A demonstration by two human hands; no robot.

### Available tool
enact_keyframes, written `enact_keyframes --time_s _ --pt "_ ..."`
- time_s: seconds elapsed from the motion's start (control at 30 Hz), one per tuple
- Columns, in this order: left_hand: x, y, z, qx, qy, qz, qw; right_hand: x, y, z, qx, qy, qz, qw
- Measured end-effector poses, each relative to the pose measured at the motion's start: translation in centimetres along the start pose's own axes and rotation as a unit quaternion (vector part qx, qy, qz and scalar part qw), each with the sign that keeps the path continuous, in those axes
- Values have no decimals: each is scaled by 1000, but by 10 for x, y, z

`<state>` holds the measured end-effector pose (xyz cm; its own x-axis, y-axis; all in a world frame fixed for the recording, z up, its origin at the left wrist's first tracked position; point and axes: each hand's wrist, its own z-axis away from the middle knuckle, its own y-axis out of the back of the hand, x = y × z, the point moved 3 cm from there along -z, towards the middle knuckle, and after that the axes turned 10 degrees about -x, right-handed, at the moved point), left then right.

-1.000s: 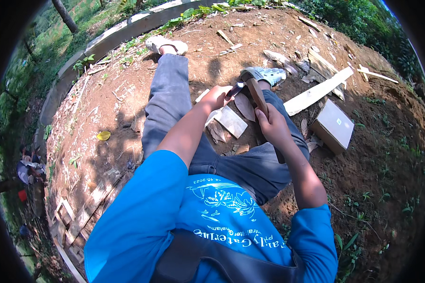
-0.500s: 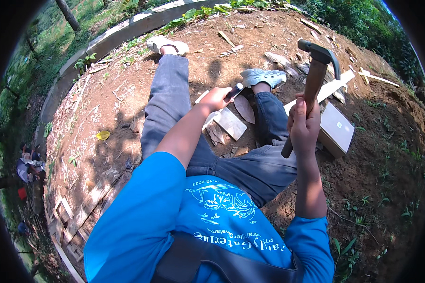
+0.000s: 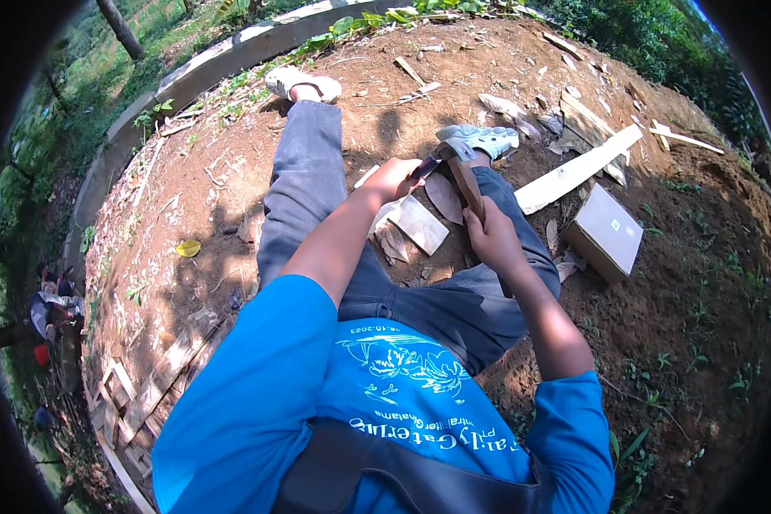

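Observation:
My left hand (image 3: 396,180) is closed around a short dark handle (image 3: 425,167), which looks like a chisel's; its lower end is hidden behind the hand. My right hand (image 3: 495,237) grips a claw hammer (image 3: 466,182) by its wooden handle. The hammer's head is at the butt of the dark handle, apparently touching it. Below my left hand, between my legs, a small pale wooden board (image 3: 421,225) lies on the ground beside dry leaves.
To the right lie a long pale plank (image 3: 578,171) and a box-shaped block (image 3: 610,233). Scrap boards (image 3: 167,373) are piled at the lower left. A low concrete curb (image 3: 223,56) runs along the back. People (image 3: 53,304) sit far left.
My right hand has swung the hammer down and leftward, from upright beside my right leg to the butt of the dark handle. My left hand has stayed in place.

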<state>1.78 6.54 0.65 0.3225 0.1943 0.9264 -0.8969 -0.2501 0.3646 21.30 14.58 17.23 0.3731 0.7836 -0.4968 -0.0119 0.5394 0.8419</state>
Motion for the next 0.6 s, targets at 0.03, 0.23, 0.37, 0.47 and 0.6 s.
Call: enact_keyframes --time_s 0.03,0.23,0.37,0.47,0.6 --pt "-3 3 1 10 -56 -45 997 -20 20 -6 34 26 -38 998" --pt "4 3 5 29 -40 -34 998 -14 12 3 203 35 -163 965" --pt "-2 8 3 24 -60 -15 998 -14 20 8 15 -59 -131 989" --pt "-6 11 8 24 -35 -35 998 -18 22 5 171 15 -276 946" --pt "-5 1 4 -2 -57 -37 998 5 15 -3 -42 -64 -25 997"
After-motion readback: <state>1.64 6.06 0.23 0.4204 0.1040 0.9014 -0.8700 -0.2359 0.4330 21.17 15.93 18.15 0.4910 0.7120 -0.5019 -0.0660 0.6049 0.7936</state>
